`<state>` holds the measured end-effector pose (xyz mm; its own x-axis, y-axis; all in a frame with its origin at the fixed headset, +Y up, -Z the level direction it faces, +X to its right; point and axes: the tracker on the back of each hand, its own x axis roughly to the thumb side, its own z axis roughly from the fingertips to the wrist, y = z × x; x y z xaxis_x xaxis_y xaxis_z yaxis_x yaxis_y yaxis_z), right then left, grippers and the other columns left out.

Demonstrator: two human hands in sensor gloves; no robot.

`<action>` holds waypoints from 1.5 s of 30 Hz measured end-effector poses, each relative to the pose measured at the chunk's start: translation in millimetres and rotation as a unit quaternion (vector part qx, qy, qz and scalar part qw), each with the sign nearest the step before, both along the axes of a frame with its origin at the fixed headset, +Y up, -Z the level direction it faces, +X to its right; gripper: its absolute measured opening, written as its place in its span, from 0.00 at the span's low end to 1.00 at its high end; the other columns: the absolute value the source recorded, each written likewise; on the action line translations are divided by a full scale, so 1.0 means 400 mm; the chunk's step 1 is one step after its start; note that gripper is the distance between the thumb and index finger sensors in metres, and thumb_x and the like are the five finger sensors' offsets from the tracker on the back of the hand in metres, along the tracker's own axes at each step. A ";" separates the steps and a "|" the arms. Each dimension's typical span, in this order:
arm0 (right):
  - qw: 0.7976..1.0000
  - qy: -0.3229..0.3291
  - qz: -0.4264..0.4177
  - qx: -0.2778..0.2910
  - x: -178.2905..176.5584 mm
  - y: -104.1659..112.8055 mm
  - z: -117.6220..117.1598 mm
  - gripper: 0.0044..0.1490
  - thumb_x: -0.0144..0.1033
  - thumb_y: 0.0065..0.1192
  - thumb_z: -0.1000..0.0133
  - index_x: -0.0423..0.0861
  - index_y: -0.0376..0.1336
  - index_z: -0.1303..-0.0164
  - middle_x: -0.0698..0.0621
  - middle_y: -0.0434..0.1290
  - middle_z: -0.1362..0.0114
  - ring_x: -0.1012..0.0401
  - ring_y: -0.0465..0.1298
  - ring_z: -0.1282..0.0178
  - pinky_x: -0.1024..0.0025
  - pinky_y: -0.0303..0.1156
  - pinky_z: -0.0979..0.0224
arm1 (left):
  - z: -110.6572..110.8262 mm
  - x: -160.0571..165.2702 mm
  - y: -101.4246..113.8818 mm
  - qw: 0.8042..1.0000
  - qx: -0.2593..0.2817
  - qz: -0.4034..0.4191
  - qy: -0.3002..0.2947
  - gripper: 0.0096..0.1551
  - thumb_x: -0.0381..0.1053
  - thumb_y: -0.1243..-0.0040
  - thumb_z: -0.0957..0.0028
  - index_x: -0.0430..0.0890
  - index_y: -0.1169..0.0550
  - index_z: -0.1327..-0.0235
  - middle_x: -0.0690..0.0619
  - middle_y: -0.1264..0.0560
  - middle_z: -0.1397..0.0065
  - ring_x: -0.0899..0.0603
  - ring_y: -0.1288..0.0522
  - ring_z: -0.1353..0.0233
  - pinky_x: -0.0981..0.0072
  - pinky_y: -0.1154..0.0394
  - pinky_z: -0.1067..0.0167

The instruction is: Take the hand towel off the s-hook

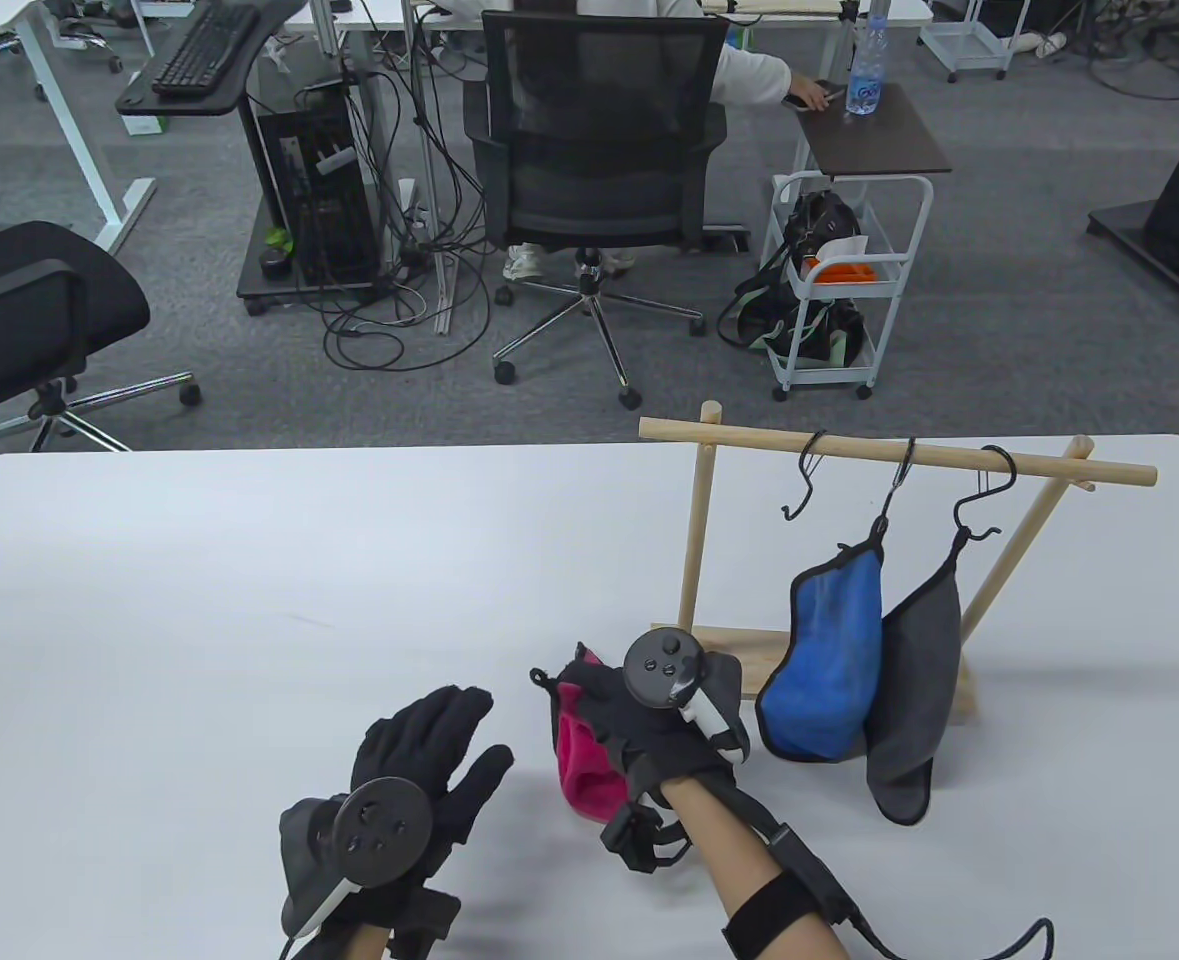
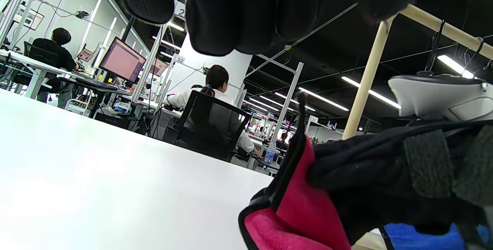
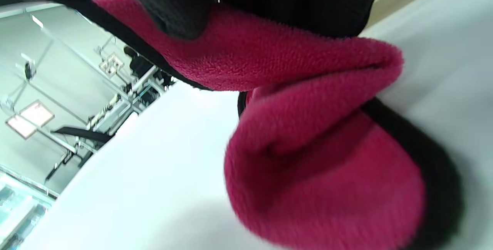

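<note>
My right hand (image 1: pixel 609 700) grips a pink hand towel (image 1: pixel 584 765) with black trim, off the rack and low over the white table (image 1: pixel 199 600). The towel fills the right wrist view (image 3: pixel 308 146) and shows in the left wrist view (image 2: pixel 292 207). A wooden rack (image 1: pixel 899 455) at the right carries three black s-hooks. The left s-hook (image 1: pixel 807 478) is bare. A blue towel (image 1: pixel 824 660) and a grey towel (image 1: pixel 914 690) hang from the other two. My left hand (image 1: pixel 429 750) is open, fingers spread, flat near the table, left of the pink towel.
The rack's wooden base (image 1: pixel 739 665) lies just behind my right hand. Beyond the table's far edge are an office chair (image 1: pixel 599 150) with a seated person, a white cart (image 1: pixel 834 290) and cables on the floor.
</note>
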<state>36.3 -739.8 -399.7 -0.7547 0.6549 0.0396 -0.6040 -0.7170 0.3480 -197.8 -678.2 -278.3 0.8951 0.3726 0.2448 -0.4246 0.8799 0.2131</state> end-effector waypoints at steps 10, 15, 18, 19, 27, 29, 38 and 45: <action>0.997 0.059 0.045 -0.025 -0.050 -0.023 0.012 0.35 0.42 0.61 0.30 0.47 0.55 0.14 0.33 0.61 0.14 0.37 0.65 0.19 0.41 0.61 0.21 | -0.001 0.001 0.001 1.000 0.001 -0.001 0.000 0.36 0.69 0.51 0.38 0.55 0.31 0.20 0.46 0.29 0.17 0.35 0.29 0.20 0.33 0.37 0.23; 0.996 0.070 0.048 -0.030 -0.051 -0.021 0.012 0.38 0.45 0.62 0.31 0.45 0.54 0.13 0.32 0.59 0.13 0.36 0.63 0.18 0.40 0.60 0.20 | -0.001 0.001 0.001 1.000 -0.001 -0.003 0.001 0.36 0.69 0.51 0.38 0.55 0.31 0.20 0.46 0.29 0.17 0.35 0.28 0.20 0.33 0.37 0.23; 0.997 0.063 0.036 -0.023 -0.044 -0.015 0.012 0.38 0.45 0.62 0.31 0.45 0.54 0.13 0.32 0.59 0.14 0.36 0.63 0.19 0.40 0.61 0.21 | -0.002 0.001 0.000 1.000 -0.003 -0.005 0.000 0.36 0.69 0.51 0.38 0.55 0.31 0.20 0.46 0.29 0.17 0.35 0.28 0.20 0.33 0.37 0.23; 0.997 0.061 0.031 -0.019 -0.041 -0.010 0.013 0.38 0.45 0.62 0.31 0.45 0.54 0.13 0.32 0.59 0.14 0.36 0.64 0.19 0.40 0.61 0.21 | -0.002 0.001 0.000 1.000 -0.003 -0.006 0.000 0.36 0.69 0.51 0.38 0.55 0.31 0.20 0.46 0.29 0.17 0.35 0.28 0.20 0.33 0.37 0.23; 0.998 0.062 0.017 0.018 -0.014 0.051 0.032 0.38 0.45 0.62 0.32 0.46 0.55 0.14 0.33 0.60 0.14 0.37 0.65 0.19 0.41 0.62 0.21 | -0.003 0.006 -0.001 1.000 -0.006 -0.012 -0.003 0.36 0.69 0.51 0.38 0.55 0.31 0.20 0.46 0.29 0.17 0.35 0.28 0.20 0.33 0.36 0.23; 0.997 0.062 0.017 0.029 -0.005 0.068 0.039 0.38 0.45 0.62 0.32 0.46 0.55 0.14 0.33 0.60 0.14 0.37 0.65 0.19 0.41 0.62 0.21 | -0.003 0.007 -0.001 1.000 -0.006 -0.013 -0.004 0.36 0.69 0.51 0.38 0.55 0.31 0.20 0.47 0.29 0.17 0.35 0.28 0.20 0.33 0.37 0.23; 0.994 0.052 0.040 0.086 0.070 0.164 0.079 0.38 0.46 0.63 0.32 0.46 0.55 0.14 0.33 0.60 0.14 0.37 0.65 0.19 0.41 0.62 0.21 | -0.001 0.010 -0.003 1.000 -0.009 -0.014 -0.006 0.36 0.69 0.51 0.38 0.55 0.31 0.20 0.46 0.29 0.17 0.35 0.28 0.20 0.33 0.37 0.23; 0.987 0.005 0.064 0.146 0.168 0.246 0.113 0.38 0.46 0.63 0.33 0.46 0.55 0.14 0.33 0.61 0.14 0.37 0.65 0.19 0.41 0.62 0.21 | -0.002 0.011 -0.004 1.000 -0.010 -0.013 -0.008 0.36 0.69 0.51 0.38 0.55 0.31 0.20 0.46 0.29 0.17 0.35 0.28 0.20 0.33 0.37 0.23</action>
